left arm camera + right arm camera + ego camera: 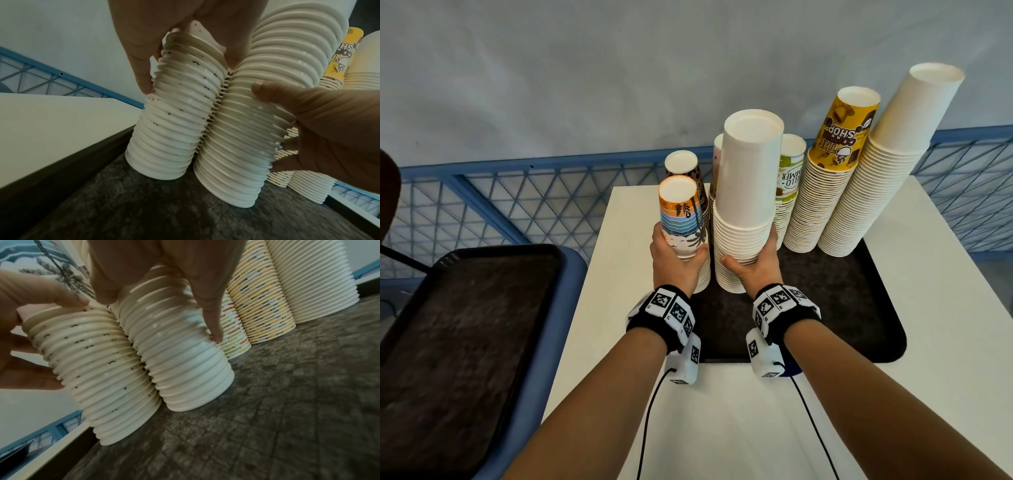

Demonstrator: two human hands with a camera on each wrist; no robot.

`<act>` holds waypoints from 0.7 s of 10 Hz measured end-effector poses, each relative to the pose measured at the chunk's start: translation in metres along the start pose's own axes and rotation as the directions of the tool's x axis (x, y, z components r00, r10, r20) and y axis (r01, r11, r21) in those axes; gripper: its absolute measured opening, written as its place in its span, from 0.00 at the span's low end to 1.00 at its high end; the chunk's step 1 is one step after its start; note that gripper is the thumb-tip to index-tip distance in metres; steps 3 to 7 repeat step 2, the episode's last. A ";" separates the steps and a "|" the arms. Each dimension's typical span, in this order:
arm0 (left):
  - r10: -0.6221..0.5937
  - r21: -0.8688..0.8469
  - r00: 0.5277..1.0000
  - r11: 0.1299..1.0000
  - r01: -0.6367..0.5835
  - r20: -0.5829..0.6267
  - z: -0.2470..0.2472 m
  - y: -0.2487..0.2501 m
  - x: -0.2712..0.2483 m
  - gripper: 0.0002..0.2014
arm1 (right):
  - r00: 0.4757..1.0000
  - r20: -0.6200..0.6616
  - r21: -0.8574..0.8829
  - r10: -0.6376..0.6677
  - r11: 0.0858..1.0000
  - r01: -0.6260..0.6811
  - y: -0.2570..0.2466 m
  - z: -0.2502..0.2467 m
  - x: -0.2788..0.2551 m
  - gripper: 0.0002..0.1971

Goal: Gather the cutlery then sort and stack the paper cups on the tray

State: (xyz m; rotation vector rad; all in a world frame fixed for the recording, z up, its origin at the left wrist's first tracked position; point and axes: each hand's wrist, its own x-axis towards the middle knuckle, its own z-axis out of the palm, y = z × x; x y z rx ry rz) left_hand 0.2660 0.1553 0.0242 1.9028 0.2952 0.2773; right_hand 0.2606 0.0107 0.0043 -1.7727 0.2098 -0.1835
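Several stacks of upside-down paper cups stand on a dark tray (842, 301) on a white table. My left hand (676, 263) grips the stack topped by a beach-and-palm print cup (681, 219) at the tray's left edge. My right hand (753, 265) grips the plain white stack (748, 192) right beside it. In the left wrist view the beach stack (174, 113) and the white stack (242, 129) both rest on the tray, their sides touching. In the right wrist view my fingers (209, 305) curl round the white stack (180, 361). No cutlery is in view.
Behind stand a brown-print stack (683, 164), a green-print stack (789, 185), a tall yellow coffee-shop stack (832, 171) and a taller leaning white stack (887, 171). A second dark tray (465, 325) lies on a blue cart at left. A blue mesh fence (534, 195) runs behind.
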 end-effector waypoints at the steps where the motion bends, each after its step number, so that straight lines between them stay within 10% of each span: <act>1: -0.045 0.001 0.995 0.999 0.045 0.088 -0.007 0.001 -0.001 0.45 | 0.999 -0.001 -0.020 0.036 0.999 -0.036 0.002 0.000 -0.003 0.51; 2: -0.213 0.130 0.968 0.972 0.196 0.136 -0.018 0.005 -0.006 0.52 | 0.991 -0.001 -0.142 0.132 0.981 -0.131 -0.002 -0.006 -0.015 0.48; 7: -0.213 0.130 0.968 0.972 0.196 0.136 -0.018 0.005 -0.006 0.52 | 0.991 -0.001 -0.142 0.132 0.981 -0.131 -0.002 -0.006 -0.015 0.48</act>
